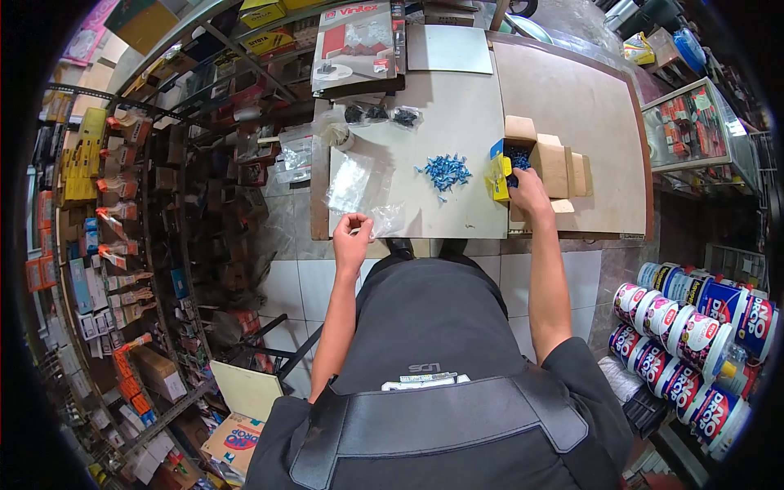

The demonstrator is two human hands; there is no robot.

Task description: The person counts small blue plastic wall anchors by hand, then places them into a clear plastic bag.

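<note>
My left hand (353, 235) is at the front edge of the table, its fingers pinched on a small clear plastic bag (389, 217). My right hand (529, 193) reaches into an open cardboard box (552, 169) with a blue and yellow end. Inside the box are many small dark blue pieces (516, 155); my fingertips are hidden among them. Between my hands lies a loose pile of small blue pieces (446, 172), which look like screws or plugs. More clear plastic bags (349, 184) lie flat beyond my left hand.
Small bags of dark pieces (406, 117) and a tub (336, 135) stand at the table's left side. A Vinilex box (357, 45) and a white board (450, 49) are at the back. Shelves (188, 204) line the left; paint pails (686, 343) are stacked at right.
</note>
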